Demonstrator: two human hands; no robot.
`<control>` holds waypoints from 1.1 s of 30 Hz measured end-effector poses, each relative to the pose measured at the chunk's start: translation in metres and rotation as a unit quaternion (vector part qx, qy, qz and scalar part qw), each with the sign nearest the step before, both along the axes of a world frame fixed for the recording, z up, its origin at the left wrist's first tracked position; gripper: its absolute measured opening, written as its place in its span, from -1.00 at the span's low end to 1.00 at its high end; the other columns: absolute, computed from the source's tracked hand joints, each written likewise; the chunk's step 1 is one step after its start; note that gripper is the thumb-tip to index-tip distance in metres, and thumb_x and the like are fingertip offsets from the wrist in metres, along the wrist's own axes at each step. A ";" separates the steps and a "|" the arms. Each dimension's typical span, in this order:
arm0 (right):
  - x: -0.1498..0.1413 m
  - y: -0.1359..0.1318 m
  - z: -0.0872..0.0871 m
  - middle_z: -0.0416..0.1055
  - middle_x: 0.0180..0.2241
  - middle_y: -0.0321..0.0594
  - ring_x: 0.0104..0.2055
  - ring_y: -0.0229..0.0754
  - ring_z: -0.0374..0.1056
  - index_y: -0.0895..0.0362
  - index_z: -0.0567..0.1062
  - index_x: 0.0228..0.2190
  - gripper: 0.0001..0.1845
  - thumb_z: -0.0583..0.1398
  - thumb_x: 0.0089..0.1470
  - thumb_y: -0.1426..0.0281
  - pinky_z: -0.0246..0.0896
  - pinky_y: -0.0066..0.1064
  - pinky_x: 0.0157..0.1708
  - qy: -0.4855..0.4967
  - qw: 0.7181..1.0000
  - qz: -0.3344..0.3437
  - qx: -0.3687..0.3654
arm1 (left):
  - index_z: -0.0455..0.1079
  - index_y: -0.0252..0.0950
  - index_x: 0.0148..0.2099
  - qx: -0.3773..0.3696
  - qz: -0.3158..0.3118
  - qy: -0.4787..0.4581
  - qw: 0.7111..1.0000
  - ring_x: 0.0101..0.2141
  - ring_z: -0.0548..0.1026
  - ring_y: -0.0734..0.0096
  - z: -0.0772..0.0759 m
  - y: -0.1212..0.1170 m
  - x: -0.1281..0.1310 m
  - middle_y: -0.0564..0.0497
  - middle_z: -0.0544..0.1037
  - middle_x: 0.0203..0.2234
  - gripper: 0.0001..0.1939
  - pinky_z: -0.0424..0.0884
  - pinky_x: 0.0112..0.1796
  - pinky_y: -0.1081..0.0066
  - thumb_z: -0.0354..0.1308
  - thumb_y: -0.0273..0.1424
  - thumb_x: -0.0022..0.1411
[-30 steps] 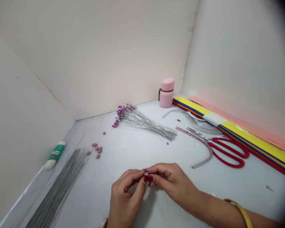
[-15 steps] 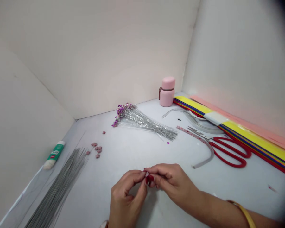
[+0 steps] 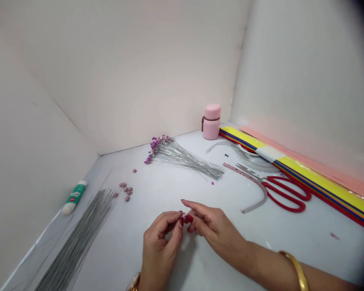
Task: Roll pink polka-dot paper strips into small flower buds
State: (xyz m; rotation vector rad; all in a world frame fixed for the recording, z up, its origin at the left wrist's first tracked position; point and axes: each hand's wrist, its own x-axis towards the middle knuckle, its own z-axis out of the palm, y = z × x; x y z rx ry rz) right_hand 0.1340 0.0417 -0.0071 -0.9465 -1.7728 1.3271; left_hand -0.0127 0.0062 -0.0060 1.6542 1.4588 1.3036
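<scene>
A tiny pinkish paper star (image 3: 183, 216), partly covered by fingertips, is pinched between the thumb and index finger of my left hand (image 3: 162, 240). Close against its right side is the thumb of my right hand (image 3: 210, 226). The right index finger is lifted and stretched out above the star, apart from the thumb, while the other fingers curl below. Whether the right thumb touches the star I cannot tell. Several folded pink paper stars (image 3: 127, 190) lie on the table beyond my left hand, beside a bundle of grey wires (image 3: 79, 238).
A bunch of silvery wires (image 3: 191, 159) tipped with purple and pink stars lies at the back. A pink flask (image 3: 211, 123) stands behind. Rightward are red-handled scissors (image 3: 288, 194), a curved patterned strip (image 3: 257, 184) and coloured paper packs (image 3: 321, 186). A glue stick (image 3: 75, 197) lies left.
My right index finger has lifted off the star and straightened, and the right hand has eased its hold. The left hand keeps its pinch. The view has shifted slightly.
</scene>
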 end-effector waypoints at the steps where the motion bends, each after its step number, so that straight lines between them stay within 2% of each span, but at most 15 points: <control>1: 0.001 0.000 0.000 0.41 -0.46 -0.28 -0.46 -0.31 0.32 0.11 0.38 -0.13 -0.70 0.01 0.11 0.34 0.26 -0.49 -0.42 0.012 1.000 0.008 -0.013 | 0.40 -0.31 -0.28 -0.008 -0.004 -0.015 1.000 -0.36 0.49 0.40 -0.001 -0.001 -0.001 -0.03 0.53 -0.39 -0.88 0.42 -0.32 0.46 0.05 -0.46 0.12; 5: 0.002 0.002 0.000 0.40 -0.50 -0.27 -0.46 -0.30 0.29 0.13 0.49 -0.25 -0.73 0.05 0.08 0.33 0.23 -0.50 -0.44 0.039 0.999 0.012 -0.029 | 0.43 -0.30 -0.24 -0.039 -0.024 -0.047 0.998 -0.31 0.49 0.37 -0.003 -0.002 -0.003 -0.05 0.54 -0.34 -0.84 0.40 -0.27 0.43 0.05 -0.45 0.14; 10: 0.003 0.005 -0.002 0.41 -0.52 -0.27 -0.49 -0.33 0.28 0.14 0.48 -0.25 -0.74 0.09 0.05 0.32 0.20 -0.52 -0.49 0.074 0.993 0.017 -0.092 | 0.43 -0.28 -0.22 -0.042 -0.040 -0.047 0.997 -0.31 0.48 0.38 -0.003 0.001 -0.003 -0.06 0.53 -0.31 -0.82 0.38 -0.27 0.44 0.03 -0.47 0.15; 14: 0.005 0.008 -0.002 0.39 -0.56 -0.29 -0.51 -0.35 0.26 0.16 0.51 -0.35 -0.79 0.13 0.02 0.34 0.16 -0.55 -0.51 0.075 0.991 0.012 -0.108 | 0.44 -0.27 -0.25 -0.047 -0.059 -0.047 0.996 -0.33 0.48 0.40 -0.004 0.006 -0.004 -0.04 0.54 -0.34 -0.82 0.38 -0.29 0.46 0.03 -0.49 0.15; 18: 0.006 0.010 -0.003 0.38 -0.59 -0.29 -0.53 -0.34 0.25 0.18 0.51 -0.43 -0.81 0.14 0.01 0.34 0.16 -0.54 -0.52 0.050 0.995 -0.005 -0.091 | 0.44 -0.27 -0.25 -0.046 -0.065 -0.049 0.996 -0.33 0.48 0.40 -0.005 0.007 -0.004 -0.04 0.53 -0.35 -0.83 0.38 -0.30 0.48 0.04 -0.50 0.14; 24: 0.007 0.008 -0.002 0.41 -0.53 -0.29 -0.48 -0.32 0.31 0.13 0.51 -0.33 -0.81 0.12 0.03 0.37 0.22 -0.53 -0.47 0.038 0.998 -0.003 -0.054 | 0.42 -0.31 -0.21 -0.069 -0.036 -0.074 0.994 -0.29 0.49 0.33 -0.001 0.002 0.000 -0.10 0.54 -0.31 -0.82 0.42 -0.28 0.45 0.08 -0.47 0.11; 30: 0.007 0.006 -0.002 0.44 -0.48 -0.28 -0.43 -0.29 0.35 0.12 0.48 -0.30 -0.81 0.10 0.05 0.39 0.26 -0.51 -0.41 0.024 1.000 -0.002 -0.015 | 0.43 -0.34 -0.23 -0.043 -0.046 -0.055 0.997 -0.31 0.50 0.34 -0.001 0.003 -0.001 -0.11 0.53 -0.33 -0.83 0.44 -0.29 0.43 0.10 -0.49 0.08; 33: 0.008 0.006 0.000 0.46 -0.41 -0.26 -0.38 -0.29 0.36 0.11 0.47 -0.29 -0.82 0.10 0.05 0.43 0.25 -0.52 -0.36 -0.001 0.999 -0.008 0.039 | 0.44 -0.34 -0.25 -0.014 -0.044 -0.018 0.999 -0.35 0.50 0.35 0.000 0.003 -0.001 -0.10 0.53 -0.38 -0.83 0.46 -0.34 0.44 0.10 -0.52 0.07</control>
